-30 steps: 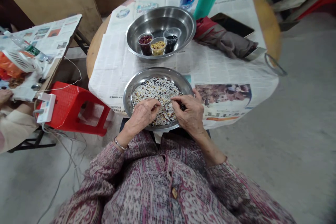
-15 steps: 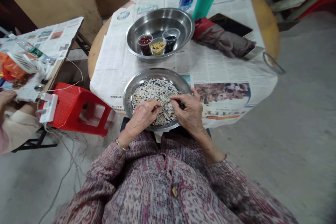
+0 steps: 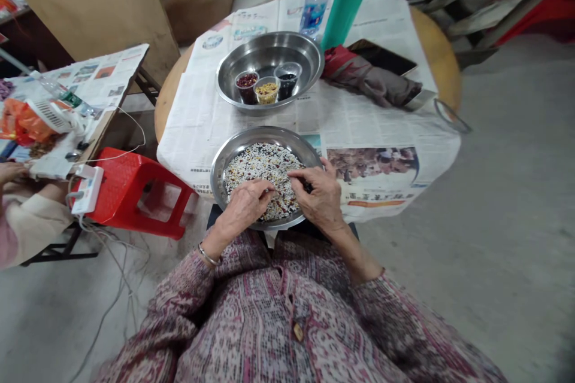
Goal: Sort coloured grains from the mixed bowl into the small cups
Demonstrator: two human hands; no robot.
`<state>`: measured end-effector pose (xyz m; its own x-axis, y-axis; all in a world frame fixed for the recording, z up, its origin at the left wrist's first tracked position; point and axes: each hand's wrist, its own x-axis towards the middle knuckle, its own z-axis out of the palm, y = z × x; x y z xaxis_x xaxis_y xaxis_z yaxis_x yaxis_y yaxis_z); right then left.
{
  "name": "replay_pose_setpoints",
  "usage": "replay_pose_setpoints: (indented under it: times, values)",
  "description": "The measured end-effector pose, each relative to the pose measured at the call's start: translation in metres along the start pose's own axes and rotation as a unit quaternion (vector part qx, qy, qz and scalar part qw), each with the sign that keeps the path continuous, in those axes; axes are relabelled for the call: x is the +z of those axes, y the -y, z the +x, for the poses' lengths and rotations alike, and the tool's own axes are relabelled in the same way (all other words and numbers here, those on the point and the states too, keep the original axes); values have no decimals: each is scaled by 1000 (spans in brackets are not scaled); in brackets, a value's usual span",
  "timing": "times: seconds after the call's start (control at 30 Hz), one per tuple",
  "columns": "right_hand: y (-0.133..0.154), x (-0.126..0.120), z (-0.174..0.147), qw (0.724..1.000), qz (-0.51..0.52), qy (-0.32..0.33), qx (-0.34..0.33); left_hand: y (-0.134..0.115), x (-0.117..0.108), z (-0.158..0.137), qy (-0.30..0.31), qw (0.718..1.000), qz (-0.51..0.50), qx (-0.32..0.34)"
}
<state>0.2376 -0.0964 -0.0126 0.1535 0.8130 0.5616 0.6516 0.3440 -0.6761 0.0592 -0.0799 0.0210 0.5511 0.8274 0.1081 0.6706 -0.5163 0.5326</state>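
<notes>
Mixed grains point(image 3: 265, 161) are spread in nr bowl point(image 3: 278, 136); L hand point(image 3: 246, 204) is poised at its 7 o'clock, R hand point(image 3: 321, 196) at 4. Fingers of both are bent toward thumbs; full closure/any grain held can't be told. Lg basin point(image 3: 269, 48) is set at 12.

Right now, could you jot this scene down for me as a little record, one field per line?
Left hand: over the near bowl, fingers bent toward the mixed grains; grip too small to tell
Right hand: over the bowl's right side, fingers bent; grip unclear
Grains: white, dark, yellow, reddish
Far basin: metal, holding a red-filled cup, a yellow-filled cup and a dark-filled cup
Behind basin: bottle, blue cap
Table cover: newspaper
</notes>
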Motion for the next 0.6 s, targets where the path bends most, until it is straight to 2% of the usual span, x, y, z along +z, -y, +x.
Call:
replay_pose_setpoints:
  times: [0.17,0.37,0.47,0.6]
  values:
    - [1,-1,0,1000,-1,5,2,0,0,1,-6,1000,-2,1]
    - [1,-1,1,1000,11,4,7,1,-5,2,-72,995,25,-65]
    - [2,-1,1,1000,8,6,10,0,-4,2,-46,998,35,-36]
    - [1,-1,1,1000,9,5,8,-4,-1,6,19,999,45,16]
